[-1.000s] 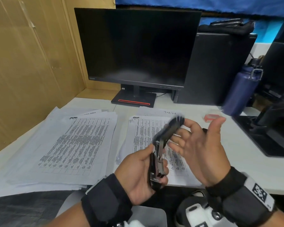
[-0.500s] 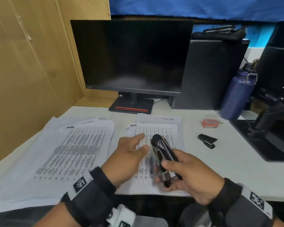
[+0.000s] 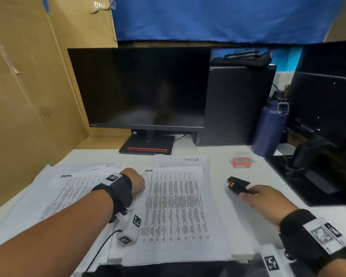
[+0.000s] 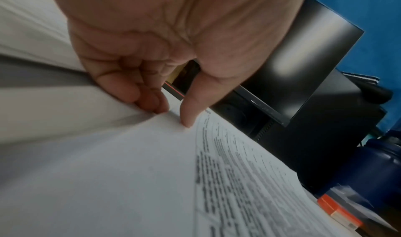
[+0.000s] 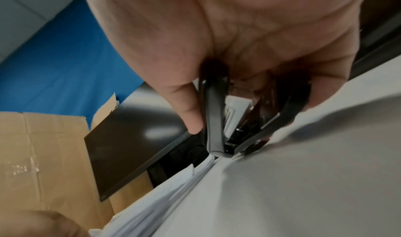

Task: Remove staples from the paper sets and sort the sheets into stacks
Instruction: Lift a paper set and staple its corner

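Observation:
A printed paper set [image 3: 176, 206] lies in the middle of the white desk [image 3: 228, 216]. My left hand [image 3: 137, 181] is at its top left corner. In the left wrist view the left hand [image 4: 173, 115] pinches that corner of the paper set [image 4: 238, 172], thumb on top and curled fingers at the edge. My right hand [image 3: 254, 194] grips a black stapler [image 3: 239, 188] low over the desk, right of the papers. The right wrist view shows the right hand [image 5: 251, 115] curled round the stapler [image 5: 214, 120], its nose touching the surface. A wider stack of sheets [image 3: 68, 196] lies to the left.
A small red staple box [image 3: 241, 162] sits behind the stapler. A dark monitor [image 3: 144, 88], a black computer tower [image 3: 238, 104] and a blue bottle [image 3: 270, 126] line the back. Black equipment [image 3: 318, 166] fills the right side. A cardboard wall [image 3: 28, 96] closes the left.
The stapler passed from my left hand to my right, which carried it right and down to the desk. My left hand moved forward to the paper set's top left corner.

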Available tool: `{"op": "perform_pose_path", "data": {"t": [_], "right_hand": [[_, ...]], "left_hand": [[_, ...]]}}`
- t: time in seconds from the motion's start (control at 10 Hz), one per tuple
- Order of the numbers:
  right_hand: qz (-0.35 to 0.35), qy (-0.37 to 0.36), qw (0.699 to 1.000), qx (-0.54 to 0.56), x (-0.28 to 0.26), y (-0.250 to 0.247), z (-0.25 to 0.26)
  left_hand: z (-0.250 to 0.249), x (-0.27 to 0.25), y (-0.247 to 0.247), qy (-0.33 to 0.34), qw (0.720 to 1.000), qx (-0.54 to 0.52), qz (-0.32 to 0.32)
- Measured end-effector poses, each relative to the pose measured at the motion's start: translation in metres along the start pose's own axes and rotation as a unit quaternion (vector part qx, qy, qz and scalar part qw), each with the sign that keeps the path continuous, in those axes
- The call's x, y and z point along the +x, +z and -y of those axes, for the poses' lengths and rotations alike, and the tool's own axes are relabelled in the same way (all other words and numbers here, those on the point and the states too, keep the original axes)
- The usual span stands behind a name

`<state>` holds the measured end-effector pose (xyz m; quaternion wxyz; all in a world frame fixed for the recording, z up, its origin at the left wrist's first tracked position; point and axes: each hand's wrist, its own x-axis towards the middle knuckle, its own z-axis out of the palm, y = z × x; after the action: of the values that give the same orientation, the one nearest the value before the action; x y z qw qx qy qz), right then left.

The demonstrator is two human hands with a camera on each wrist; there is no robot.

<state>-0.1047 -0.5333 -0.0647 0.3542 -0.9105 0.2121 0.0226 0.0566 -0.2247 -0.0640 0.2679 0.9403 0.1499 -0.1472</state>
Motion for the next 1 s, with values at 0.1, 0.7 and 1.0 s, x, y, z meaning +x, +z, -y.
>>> {"op": "perform_pose_path", "data": {"t": [0.1,0.7,1.0], "right_hand": [[-0.020,0.008,0.999,-0.036,0.008,-0.002,-0.008],[-0.022,-0.182,0.940,0.289,-0.056,0.017,0.077],[-0.169,-0.281,0.896,0.299,-0.068,0.042,0.097]], "left_hand": [[-0.008,-0.015,-0.002,0.002,1.000,-0.022,-0.021],[0.015,-0.124,-0.061,0.246,0.804,-0.532,0.100],[0.010,-0.162,-0.037,0.358,0.831,-0.414,-0.095]]}}
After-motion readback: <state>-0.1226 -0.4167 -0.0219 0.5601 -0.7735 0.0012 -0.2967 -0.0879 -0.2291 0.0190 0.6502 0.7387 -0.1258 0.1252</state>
